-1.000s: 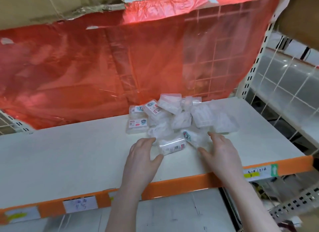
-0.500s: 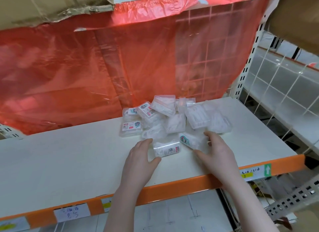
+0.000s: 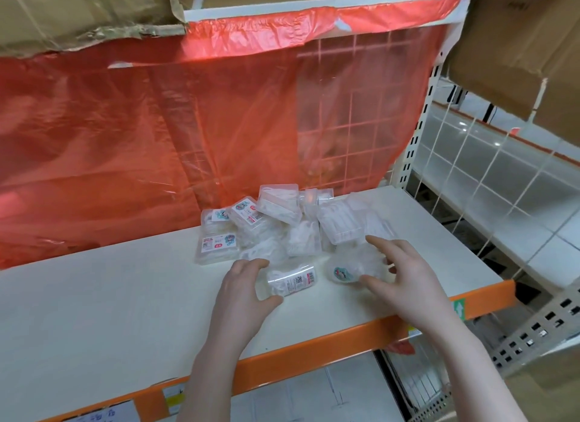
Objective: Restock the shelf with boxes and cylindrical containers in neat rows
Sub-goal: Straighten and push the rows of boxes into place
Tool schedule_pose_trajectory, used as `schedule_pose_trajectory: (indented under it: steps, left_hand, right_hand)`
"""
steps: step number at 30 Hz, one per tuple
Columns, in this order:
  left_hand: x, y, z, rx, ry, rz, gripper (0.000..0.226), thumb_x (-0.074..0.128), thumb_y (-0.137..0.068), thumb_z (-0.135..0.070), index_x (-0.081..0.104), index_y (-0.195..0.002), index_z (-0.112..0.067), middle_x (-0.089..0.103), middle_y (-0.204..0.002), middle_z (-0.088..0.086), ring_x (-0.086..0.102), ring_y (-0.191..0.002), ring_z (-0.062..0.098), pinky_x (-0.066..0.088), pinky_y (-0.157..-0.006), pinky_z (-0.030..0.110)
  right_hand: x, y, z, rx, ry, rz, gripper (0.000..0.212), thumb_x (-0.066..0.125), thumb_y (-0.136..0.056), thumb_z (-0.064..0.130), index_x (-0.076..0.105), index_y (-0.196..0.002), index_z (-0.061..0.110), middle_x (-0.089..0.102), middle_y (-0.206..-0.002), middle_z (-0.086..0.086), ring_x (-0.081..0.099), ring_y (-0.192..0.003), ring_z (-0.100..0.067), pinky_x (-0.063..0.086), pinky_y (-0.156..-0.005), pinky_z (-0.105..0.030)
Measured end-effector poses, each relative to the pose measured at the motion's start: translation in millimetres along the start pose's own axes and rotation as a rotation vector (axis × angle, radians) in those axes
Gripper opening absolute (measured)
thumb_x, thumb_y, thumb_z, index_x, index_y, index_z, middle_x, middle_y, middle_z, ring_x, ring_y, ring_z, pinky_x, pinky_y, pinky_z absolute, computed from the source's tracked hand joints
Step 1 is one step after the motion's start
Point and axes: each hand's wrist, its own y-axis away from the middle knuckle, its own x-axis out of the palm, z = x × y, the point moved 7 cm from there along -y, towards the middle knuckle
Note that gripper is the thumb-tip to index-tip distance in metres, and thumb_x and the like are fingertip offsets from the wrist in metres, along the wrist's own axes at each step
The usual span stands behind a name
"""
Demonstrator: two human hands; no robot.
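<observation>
On the white shelf board (image 3: 94,311) with its orange front edge, a loose heap of clear plastic boxes (image 3: 282,223) lies toward the back right, against the red plastic sheet (image 3: 125,139). The left hand (image 3: 241,296) has its grip closed around a clear box with a barcode label (image 3: 290,280), thumb at the near side, fingers at the far. The right hand (image 3: 405,274) curls its grip around a clear round-ended container (image 3: 354,266) nearer the front edge.
</observation>
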Motion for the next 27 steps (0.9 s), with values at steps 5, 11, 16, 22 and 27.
schedule_pose_trajectory:
  steps: [5, 11, 16, 22, 27]
  left_hand:
    - [-5.7, 1.2, -3.9, 0.059, -0.032, -0.006, 0.051, 0.075, -0.074, -0.03, 0.053, -0.119, -0.026, 0.05, -0.113, -0.017, 0.05, -0.109, 0.007, 0.037, -0.082, 0.019]
    - [-17.9, 3.8, -6.5, 0.086, 0.071, 0.04, 0.047, 0.073, -0.073, -0.025, 0.051, -0.115, -0.029, 0.048, -0.107, -0.021, 0.051, -0.104, 0.001, 0.043, -0.089, 0.022]
    - [-37.6, 6.0, -10.3, 0.121, 0.092, -0.014, 0.05, 0.073, -0.074, -0.023, 0.053, -0.12, -0.031, 0.043, -0.11, -0.029, 0.046, -0.098, -0.005, 0.039, -0.086, 0.017]
    - [-67.1, 16.1, -4.3, 0.027, 0.012, -0.091, 0.05, 0.065, -0.074, -0.047, 0.057, -0.121, -0.03, 0.053, -0.115, -0.018, 0.049, -0.107, 0.006, 0.04, -0.091, 0.025]
    - [-93.4, 41.2, 18.9, -0.131, -0.07, -0.157, 0.058, 0.058, -0.061, -0.067, 0.059, -0.109, -0.034, 0.054, -0.102, -0.011, 0.052, -0.096, 0.008, 0.043, -0.084, 0.028]
  right_hand:
    - [-4.6, -3.3, 4.6, -0.013, 0.062, 0.038, 0.062, 0.071, -0.077, 0.024, 0.047, -0.134, 0.028, 0.046, -0.109, 0.007, 0.045, -0.092, -0.008, 0.029, -0.075, -0.015]
    - [1.3, -8.1, 14.0, -0.036, 0.116, 0.088, 0.063, 0.067, -0.079, 0.023, 0.044, -0.137, 0.025, 0.045, -0.113, 0.005, 0.042, -0.093, -0.008, 0.027, -0.074, -0.016]
    - [4.7, -10.0, 21.0, -0.053, 0.159, 0.102, 0.063, 0.069, -0.079, 0.028, 0.045, -0.137, 0.024, 0.048, -0.115, 0.003, 0.049, -0.102, -0.013, 0.031, -0.078, -0.017]
    - [8.4, -11.3, 32.7, -0.088, 0.157, 0.141, 0.061, 0.071, -0.076, 0.029, 0.049, -0.132, 0.022, 0.051, -0.114, 0.003, 0.053, -0.101, -0.017, 0.035, -0.079, -0.022]
    - [24.3, -10.5, 53.6, -0.173, 0.093, 0.205, 0.06, 0.073, -0.075, 0.03, 0.051, -0.131, 0.025, 0.051, -0.111, 0.007, 0.052, -0.096, -0.014, 0.032, -0.075, -0.021]
